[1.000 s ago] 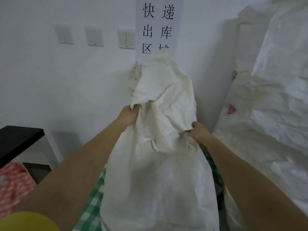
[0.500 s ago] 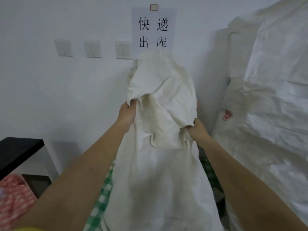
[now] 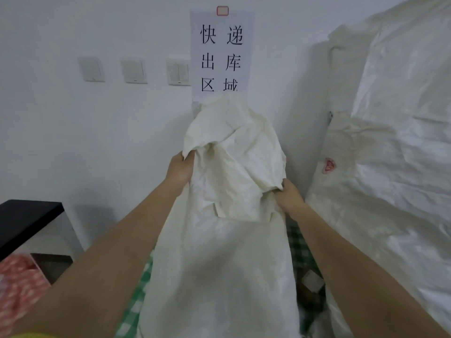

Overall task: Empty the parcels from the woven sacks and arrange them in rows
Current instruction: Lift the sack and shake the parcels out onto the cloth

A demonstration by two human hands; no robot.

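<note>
Both hands' fingers clench sack cloth: left hand [image 3: 179, 168] higher on one side, right hand [image 3: 288, 193] lower opposite. Woven sack [image 3: 219, 240] hangs between the forearms, long axis vertical, crumpled end above the grips. Parcel [image 3: 312, 282] lies below right.

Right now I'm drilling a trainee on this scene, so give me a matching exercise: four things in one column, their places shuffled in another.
Things:
1. woven sack
2. paper sign
3. black table
4. red logo

Places:
A. far left, below the wall switches
B. on the big white sack at right
C. gripped by left hand and right hand
D. on the wall, above the held sack

Pairs: 1-C, 2-D, 3-A, 4-B
</note>
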